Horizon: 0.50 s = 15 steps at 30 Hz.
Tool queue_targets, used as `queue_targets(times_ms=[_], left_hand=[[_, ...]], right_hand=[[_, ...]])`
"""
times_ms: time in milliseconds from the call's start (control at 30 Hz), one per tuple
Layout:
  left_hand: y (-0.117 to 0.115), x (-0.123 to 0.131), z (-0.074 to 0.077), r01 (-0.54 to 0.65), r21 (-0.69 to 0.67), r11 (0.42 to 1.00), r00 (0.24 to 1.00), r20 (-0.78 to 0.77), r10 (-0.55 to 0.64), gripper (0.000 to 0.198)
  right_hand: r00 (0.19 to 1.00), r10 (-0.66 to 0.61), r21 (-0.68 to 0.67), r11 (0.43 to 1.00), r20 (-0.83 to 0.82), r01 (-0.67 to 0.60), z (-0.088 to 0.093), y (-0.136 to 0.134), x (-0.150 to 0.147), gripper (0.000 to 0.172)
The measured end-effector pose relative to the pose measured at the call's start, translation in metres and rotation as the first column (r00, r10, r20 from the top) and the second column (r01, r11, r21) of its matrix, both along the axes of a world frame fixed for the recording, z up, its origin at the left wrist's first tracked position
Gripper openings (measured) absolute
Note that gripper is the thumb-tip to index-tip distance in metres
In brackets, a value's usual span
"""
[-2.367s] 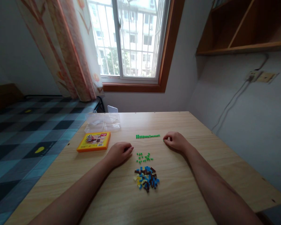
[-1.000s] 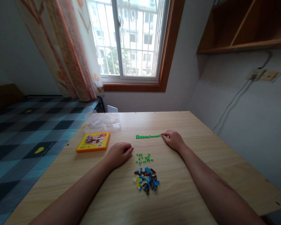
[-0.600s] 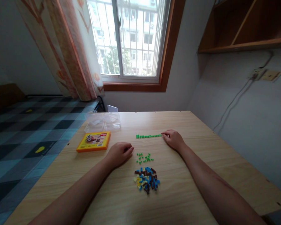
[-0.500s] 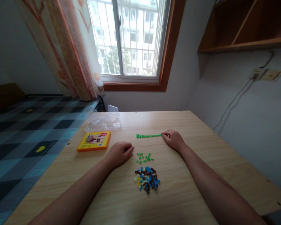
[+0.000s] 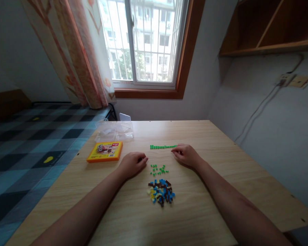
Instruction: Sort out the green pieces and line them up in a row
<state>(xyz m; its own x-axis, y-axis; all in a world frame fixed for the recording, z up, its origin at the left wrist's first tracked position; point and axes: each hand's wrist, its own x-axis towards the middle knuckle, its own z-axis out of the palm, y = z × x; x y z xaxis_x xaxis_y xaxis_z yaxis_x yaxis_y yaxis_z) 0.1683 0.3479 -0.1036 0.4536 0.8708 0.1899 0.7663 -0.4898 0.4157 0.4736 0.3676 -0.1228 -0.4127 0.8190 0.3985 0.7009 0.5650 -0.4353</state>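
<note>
My left hand rests on the table with its fingers curled in, and nothing shows in them. It lies left of a loose scatter of small green bricks. My right hand is just in front of the right end of a row of green bricks, covering part of that end. Its fingers point left and sit slightly apart, with no piece visible between them. Nearer to me, a pile of blue, brown and yellow bricks lies beyond the reach of both hands' fingertips.
A yellow and orange box lies on the left of the wooden table. Behind it stands a clear plastic container. A bed with a checked cover adjoins the left side. Window and wall are beyond the far edge.
My right hand has left the end of the green row and moved slightly left and toward me. My left hand stays in place. The view has shifted a little.
</note>
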Motion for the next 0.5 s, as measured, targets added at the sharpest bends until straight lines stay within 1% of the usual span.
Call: queue_targets(times_ms=[133,200,300,400,500], left_hand=[[0.0,0.001,0.001,-0.042,-0.008,0.999,0.999,0.024,0.042,0.025],[0.002,-0.001,0.001,-0.024,-0.042,0.999,0.997,0.072,0.027,0.024],[0.006,-0.005,-0.001,0.036,-0.127,0.991,0.98,0.196,-0.01,0.026],[0.007,-0.008,-0.001,0.096,-0.175,0.98,0.963,0.264,-0.047,0.022],[0.004,-0.006,0.0,0.119,-0.157,0.98,0.97,0.231,-0.081,0.019]], right_hand=[[0.99,0.131,0.014,0.991,-0.041,-0.131,0.005,-0.017,-0.021,0.019],[0.977,0.208,0.035,0.978,-0.05,-0.206,0.008,-0.025,-0.031,0.021],[0.953,0.302,0.034,0.953,-0.014,-0.302,0.012,-0.033,-0.042,0.023],[0.937,0.344,0.018,0.938,0.062,-0.346,0.013,-0.037,-0.047,0.026],[0.926,0.358,0.012,0.932,0.119,-0.362,0.012,-0.037,-0.049,0.026]])
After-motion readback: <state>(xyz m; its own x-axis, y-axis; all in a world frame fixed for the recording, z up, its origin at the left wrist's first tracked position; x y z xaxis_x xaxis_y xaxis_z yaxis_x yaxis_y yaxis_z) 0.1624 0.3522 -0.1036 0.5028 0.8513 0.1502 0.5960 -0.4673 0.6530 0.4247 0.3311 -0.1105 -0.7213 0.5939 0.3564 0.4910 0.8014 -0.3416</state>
